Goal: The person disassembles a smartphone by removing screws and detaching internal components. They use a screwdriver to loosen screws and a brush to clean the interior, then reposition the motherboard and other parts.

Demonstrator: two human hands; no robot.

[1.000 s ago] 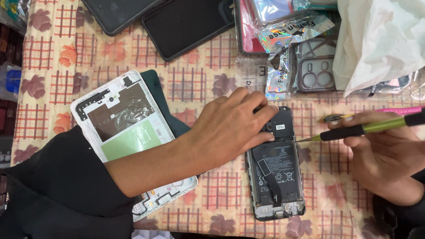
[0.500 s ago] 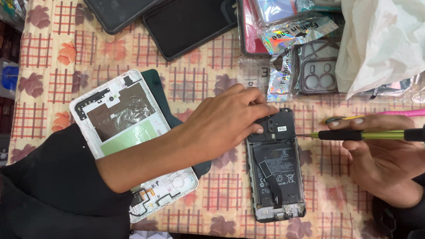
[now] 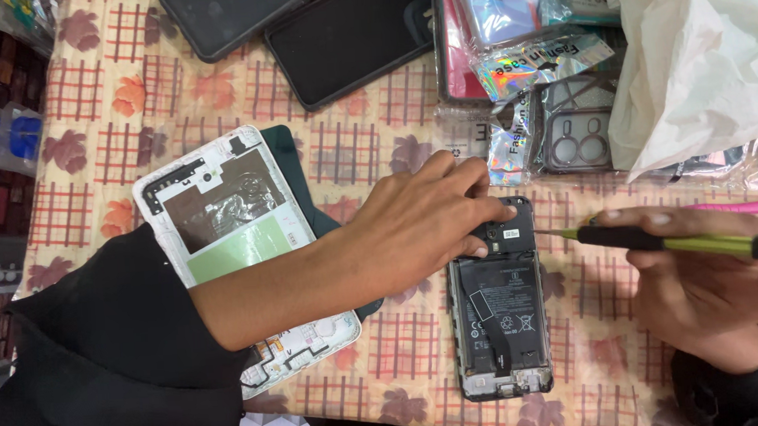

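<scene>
An opened black phone (image 3: 501, 319) lies back-up on the checked tablecloth, its battery and flex cable exposed. My left hand (image 3: 423, 223) reaches across and presses its fingertips on the phone's top end, beside the camera module. My right hand (image 3: 708, 285) holds a green and black screwdriver (image 3: 688, 240) level, with the metal tip touching the phone's upper right edge. A pink tool (image 3: 747, 207) lies just behind my right hand.
A white tablet back shell (image 3: 222, 223) lies under my left forearm, over a dark green cover. Two dark phones (image 3: 346, 35) sit at the far side. Packaged phone cases (image 3: 558, 132) and a white plastic bag (image 3: 694, 53) crowd the far right.
The view has shifted slightly. My right hand has brought the screwdriver tip left to the phone's upper edge. My left hand stays pressed on the phone's top.
</scene>
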